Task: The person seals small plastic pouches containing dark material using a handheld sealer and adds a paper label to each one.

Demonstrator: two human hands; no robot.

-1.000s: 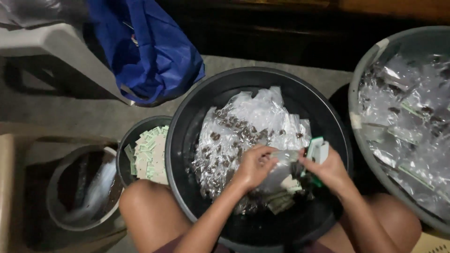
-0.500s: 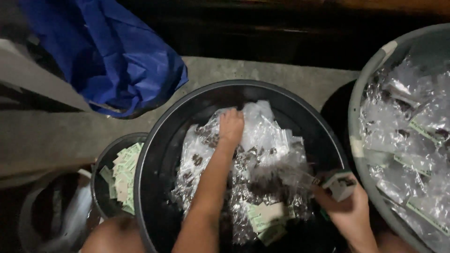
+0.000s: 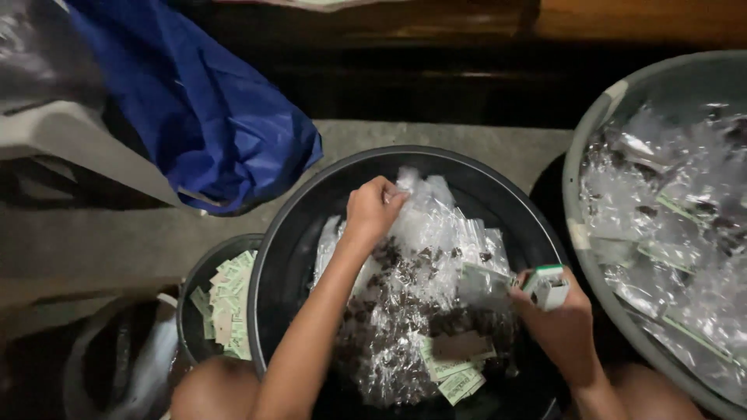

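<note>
The left hand (image 3: 375, 208) has its fingers pinched together on a clear plastic packet (image 3: 420, 204) at the far side of the black tub (image 3: 296, 233), the heap just below them. The right hand (image 3: 562, 323), nearer the body, grips a small white-and-green stapler (image 3: 546, 285).

Free: grey floor (image 3: 436, 136) | blocked: blue bag (image 3: 210, 124), possibly grey tub (image 3: 583, 179)
</note>
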